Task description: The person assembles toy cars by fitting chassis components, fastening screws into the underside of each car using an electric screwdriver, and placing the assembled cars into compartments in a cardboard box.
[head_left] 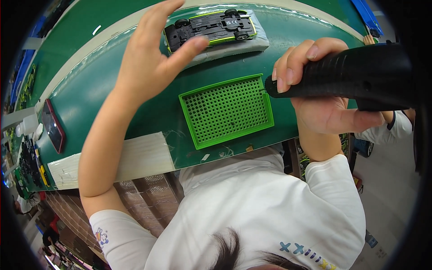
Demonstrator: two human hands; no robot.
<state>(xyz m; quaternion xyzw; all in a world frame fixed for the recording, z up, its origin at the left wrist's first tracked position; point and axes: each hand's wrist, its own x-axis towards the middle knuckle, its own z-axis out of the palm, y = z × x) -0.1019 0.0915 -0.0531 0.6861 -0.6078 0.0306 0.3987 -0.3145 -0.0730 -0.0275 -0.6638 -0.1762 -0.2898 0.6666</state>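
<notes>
Beyond the tray (235,134), the car (213,28) lies wheels-up on a pad (263,37). Up and left of the tray, the left hand (150,60) spreads wide, thumb over the car; contact unclear. Right of the tray, the right hand (320,113) grips a black tool (362,76).

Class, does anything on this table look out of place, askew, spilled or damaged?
Yes: a small white piece and a small brown piece sit by the table's near edge, outside the green tray, like stray scraps. The toy car lies wheels up on its pad, unusual for a car.
</notes>
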